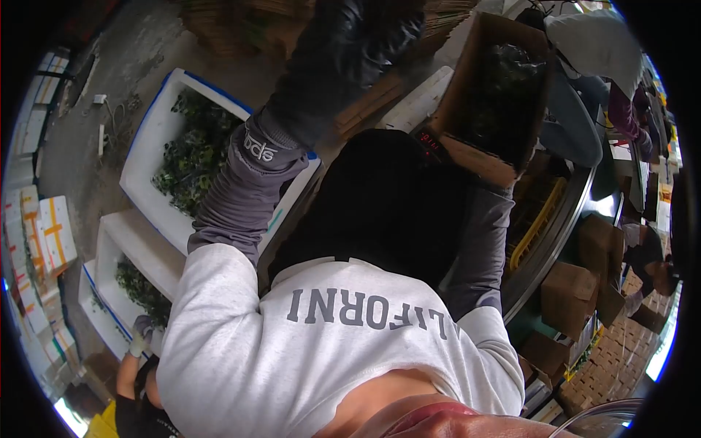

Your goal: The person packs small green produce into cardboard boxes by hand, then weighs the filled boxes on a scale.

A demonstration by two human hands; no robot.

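Head view: carton [478,162] looked stiff, greens [504,98] crushable (best held underneath); left hand [371,45] blurred, right hand hidden, grips were indeterminable.

We see a black glove [361,47], grey sleeves [230,186] and white, grey-lettered top [226,336]. The carton [475,156] is brown, the foam box [143,155] white and blue-rimmed.

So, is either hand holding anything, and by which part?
It cannot be told. The black-gloved left hand is too dark and blurred; the right hand is out of sight where its grey sleeve meets the cardboard box, hiding any grip.
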